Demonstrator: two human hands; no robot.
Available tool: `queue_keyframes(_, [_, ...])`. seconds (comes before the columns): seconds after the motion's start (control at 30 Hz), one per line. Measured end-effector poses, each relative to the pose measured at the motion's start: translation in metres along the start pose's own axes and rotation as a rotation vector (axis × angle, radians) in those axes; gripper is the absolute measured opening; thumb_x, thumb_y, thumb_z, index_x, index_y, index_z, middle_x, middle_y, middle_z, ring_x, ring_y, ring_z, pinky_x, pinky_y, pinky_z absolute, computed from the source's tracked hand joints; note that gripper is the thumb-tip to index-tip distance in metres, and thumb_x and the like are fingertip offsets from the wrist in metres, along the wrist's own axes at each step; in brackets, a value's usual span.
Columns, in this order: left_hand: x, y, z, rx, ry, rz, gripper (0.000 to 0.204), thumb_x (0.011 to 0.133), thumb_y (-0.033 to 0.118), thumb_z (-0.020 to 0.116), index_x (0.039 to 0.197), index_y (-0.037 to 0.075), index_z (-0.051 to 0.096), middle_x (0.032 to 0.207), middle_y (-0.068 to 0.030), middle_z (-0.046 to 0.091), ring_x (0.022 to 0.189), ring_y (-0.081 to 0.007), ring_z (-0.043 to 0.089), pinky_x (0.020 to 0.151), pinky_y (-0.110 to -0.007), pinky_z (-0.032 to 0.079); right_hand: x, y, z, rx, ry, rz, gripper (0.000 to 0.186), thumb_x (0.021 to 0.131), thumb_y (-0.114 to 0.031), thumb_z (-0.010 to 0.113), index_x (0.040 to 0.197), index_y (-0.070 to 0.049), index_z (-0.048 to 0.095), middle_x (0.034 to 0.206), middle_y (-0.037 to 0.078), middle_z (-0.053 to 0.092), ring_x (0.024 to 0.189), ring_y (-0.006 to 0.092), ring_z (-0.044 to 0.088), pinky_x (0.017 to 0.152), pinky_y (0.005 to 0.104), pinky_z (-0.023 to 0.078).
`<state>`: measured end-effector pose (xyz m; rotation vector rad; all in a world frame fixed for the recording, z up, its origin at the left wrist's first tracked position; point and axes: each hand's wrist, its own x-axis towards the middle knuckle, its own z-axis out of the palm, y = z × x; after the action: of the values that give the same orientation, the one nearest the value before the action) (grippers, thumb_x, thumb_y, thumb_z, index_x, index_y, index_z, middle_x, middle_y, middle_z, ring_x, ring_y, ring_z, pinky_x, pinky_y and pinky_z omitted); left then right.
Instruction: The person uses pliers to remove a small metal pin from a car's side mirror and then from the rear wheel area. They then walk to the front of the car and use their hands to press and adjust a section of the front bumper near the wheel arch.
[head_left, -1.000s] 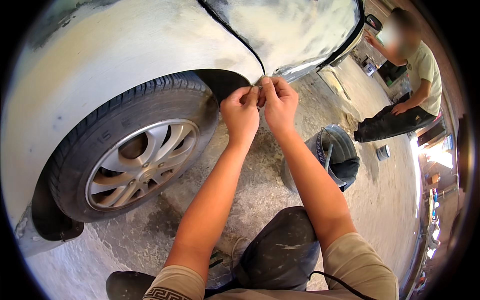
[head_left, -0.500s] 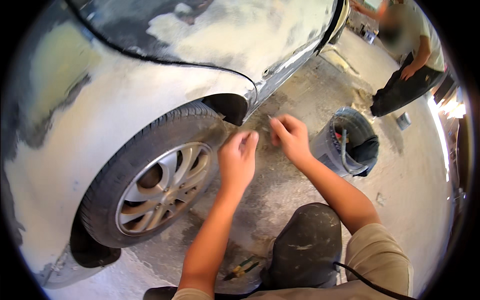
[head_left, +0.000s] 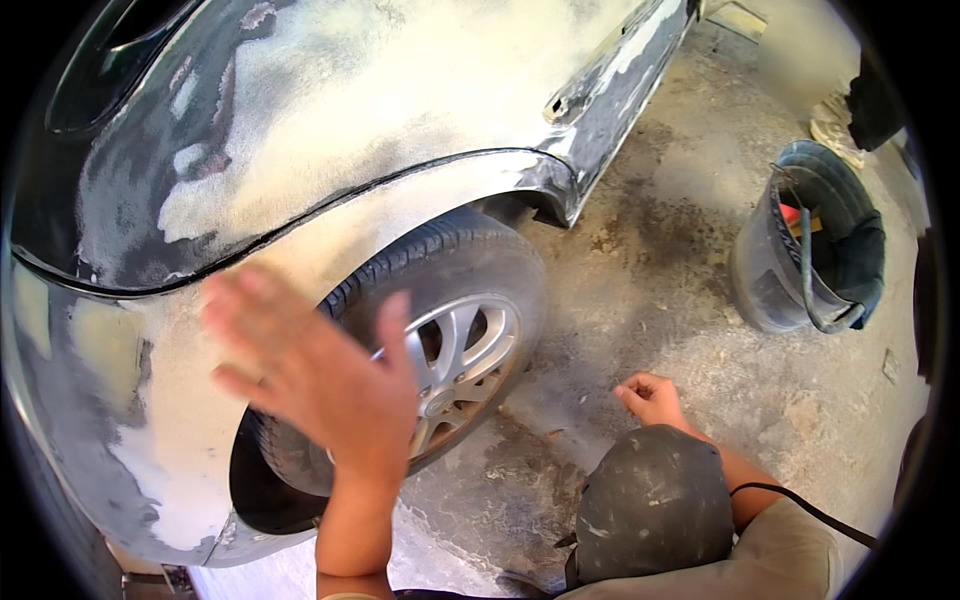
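My left hand (head_left: pixel 320 370) is raised in front of the car's fender (head_left: pixel 190 400), fingers spread and smeared by motion. It holds nothing, and whether it touches the panel I cannot tell. Behind it is the front wheel, with a black tire (head_left: pixel 480 250) and a silver spoked rim (head_left: pixel 465 350). The fender and the door (head_left: pixel 400 100) are patched with cream, white and dark grey areas. My right hand (head_left: pixel 652 398) hangs low beyond my knee, fingers curled together; anything in them is hidden.
A dark bucket (head_left: pixel 770 275) stands to the right, with a hose, a dark cloth and something red in it. My bent knee (head_left: pixel 655 505) rises at the lower middle. The stained concrete floor (head_left: pixel 620 310) runs alongside the car. Another person's dark clothing shows at the upper right.
My hands were close together by the wheel. The left has moved left and opened before the fender; the right has dropped beside my knee. The view has shifted, and the co-worker is mostly out of it.
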<state>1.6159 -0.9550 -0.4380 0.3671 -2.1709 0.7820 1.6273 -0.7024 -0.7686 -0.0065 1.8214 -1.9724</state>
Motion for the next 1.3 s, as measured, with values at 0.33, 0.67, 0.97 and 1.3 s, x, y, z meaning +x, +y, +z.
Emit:
queue_keyframes(0.33, [-0.011,0.166,0.085,-0.255,-0.318,0.623,0.08,0.099,0.047,0.057,0.16,0.004,0.029,0.169,-0.0112,0.023,0.157,-0.0222,0.017,0.125,-0.046,0.019,-0.005,0.013,0.003,0.107,-0.044,0.069,0.012,0.095,-0.007,0.072,0.087,0.001,0.068,0.068,0.002,0.063,0.06,0.0082,0.057,0.054,0.0261,0.045])
queue_keyframes(0.67, [0.003,0.026,0.002,-0.419,-0.037,0.165,0.081,0.094,0.049,0.062,0.159,0.007,0.036,0.168,-0.0145,0.028,0.156,-0.0325,0.022,0.118,-0.058,0.017,-0.002,0.02,-0.011,0.076,-0.055,0.141,0.012,0.089,-0.005,0.078,0.083,0.001,0.069,0.068,-0.002,0.061,0.058,0.0034,0.05,0.051,0.0236,0.038])
queue_keyframes(0.97, [-0.096,-0.119,-0.007,0.057,0.142,-0.275,0.086,0.106,0.057,0.03,0.158,-0.01,0.017,0.165,-0.0319,0.018,0.155,-0.0462,0.014,0.124,-0.057,0.008,0.019,0.01,0.006,-0.017,-0.134,0.046,0.012,0.09,-0.008,0.077,0.088,0.002,0.071,0.068,-0.002,0.062,0.06,0.0046,0.052,0.054,0.024,0.041])
queue_keyframes(1.3, [-0.192,-0.196,0.009,-0.08,0.325,-0.624,0.079,0.109,0.049,0.03,0.157,-0.012,0.015,0.165,-0.0324,0.014,0.154,-0.046,0.013,0.125,-0.053,0.011,0.037,-0.098,0.033,-0.288,-0.25,-0.311,0.02,0.097,-0.016,0.07,0.091,0.003,0.069,0.07,0.0,0.063,0.061,0.0064,0.053,0.057,0.0239,0.043])
